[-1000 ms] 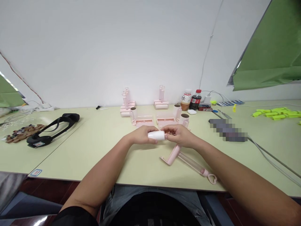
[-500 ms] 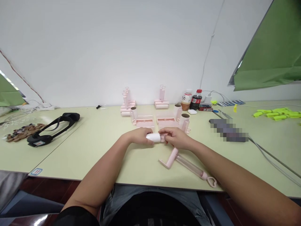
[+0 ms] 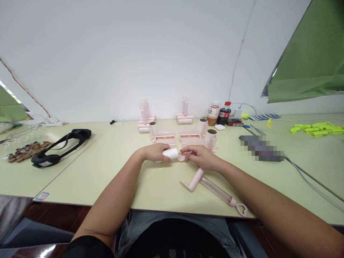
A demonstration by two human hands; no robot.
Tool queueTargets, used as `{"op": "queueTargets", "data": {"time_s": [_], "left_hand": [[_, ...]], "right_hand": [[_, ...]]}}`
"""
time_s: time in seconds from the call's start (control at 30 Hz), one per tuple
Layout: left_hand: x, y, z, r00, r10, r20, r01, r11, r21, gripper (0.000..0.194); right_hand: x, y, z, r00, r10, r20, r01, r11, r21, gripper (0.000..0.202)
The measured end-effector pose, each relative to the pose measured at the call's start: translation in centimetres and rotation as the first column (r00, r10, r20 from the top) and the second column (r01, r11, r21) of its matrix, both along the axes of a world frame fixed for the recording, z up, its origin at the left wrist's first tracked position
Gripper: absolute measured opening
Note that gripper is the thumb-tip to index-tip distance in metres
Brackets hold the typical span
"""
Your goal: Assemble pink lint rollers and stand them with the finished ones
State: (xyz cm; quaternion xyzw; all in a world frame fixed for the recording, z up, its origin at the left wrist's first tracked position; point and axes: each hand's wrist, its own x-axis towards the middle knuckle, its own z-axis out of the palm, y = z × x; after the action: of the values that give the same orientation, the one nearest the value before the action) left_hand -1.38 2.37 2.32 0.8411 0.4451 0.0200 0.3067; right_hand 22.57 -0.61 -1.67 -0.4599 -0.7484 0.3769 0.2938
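Note:
My left hand (image 3: pixel 157 153) is closed around a white lint roller refill (image 3: pixel 171 153), whose right end sticks out of the fingers. Just to its right, my right hand (image 3: pixel 199 156) pinches a small pink part with a round end cap (image 3: pixel 181 157); the fingers hide the rest of it. A narrow gap separates roll and cap. Below my right hand, a pink lint roller handle (image 3: pixel 216 189) with a clear tube and a heart-shaped loop lies slanted on the table. Behind the hands are two pink open cases (image 3: pixel 190 136) and upright rolls (image 3: pixel 211 135).
Finished-looking pink lint rollers (image 3: pixel 185 117) stand by the wall. Two drink bottles (image 3: pixel 224 114) are at back right, near a blurred dark object (image 3: pixel 260 147) with a cable. A black headset (image 3: pixel 61 147) lies left; bright yellow items (image 3: pixel 317 129) lie far right.
My left hand has moved slightly left with the white roll, drawing it away from the pink cap. The cap now shows more fully in my right hand, which has barely moved.

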Motion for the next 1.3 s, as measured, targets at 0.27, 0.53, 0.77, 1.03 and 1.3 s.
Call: {"op": "queueTargets", "data": {"time_s": [0.27, 0.53, 0.77, 1.03, 1.3], "left_hand": [[1.4, -0.5, -0.6, 0.849, 0.083, 0.522, -0.069, 0.997, -0.046, 0.042], [4.2, -1.1, -2.2, 0.446, 0.172, 0.878, -0.028, 0.984, -0.178, 0.056], [4.6, -0.9, -2.7, 0.331, 0.258, 0.908, -0.056, 0.966, -0.254, 0.056], [4.5, -0.8, -2.6, 0.318, 0.286, 0.904, -0.076, 0.958, -0.276, 0.057], [5.0, -1.1, -2.7, 0.299, 0.266, 0.916, -0.138, 0.962, -0.235, 0.058]], "right_hand": [[-0.2, -0.2, 0.2, 0.996, 0.015, -0.085, -0.018, 0.999, -0.038, 0.023], [-0.7, -0.9, 0.6, 0.951, 0.202, -0.236, -0.223, 0.973, -0.064, 0.025], [-0.8, -1.0, 1.3, 0.952, 0.127, -0.279, -0.162, 0.981, -0.107, 0.032], [-0.5, -0.9, 1.3, 0.956, 0.124, -0.264, -0.161, 0.979, -0.123, 0.033], [-0.9, -0.8, 0.5, 0.946, 0.112, -0.303, -0.146, 0.985, -0.092, 0.032]]}}
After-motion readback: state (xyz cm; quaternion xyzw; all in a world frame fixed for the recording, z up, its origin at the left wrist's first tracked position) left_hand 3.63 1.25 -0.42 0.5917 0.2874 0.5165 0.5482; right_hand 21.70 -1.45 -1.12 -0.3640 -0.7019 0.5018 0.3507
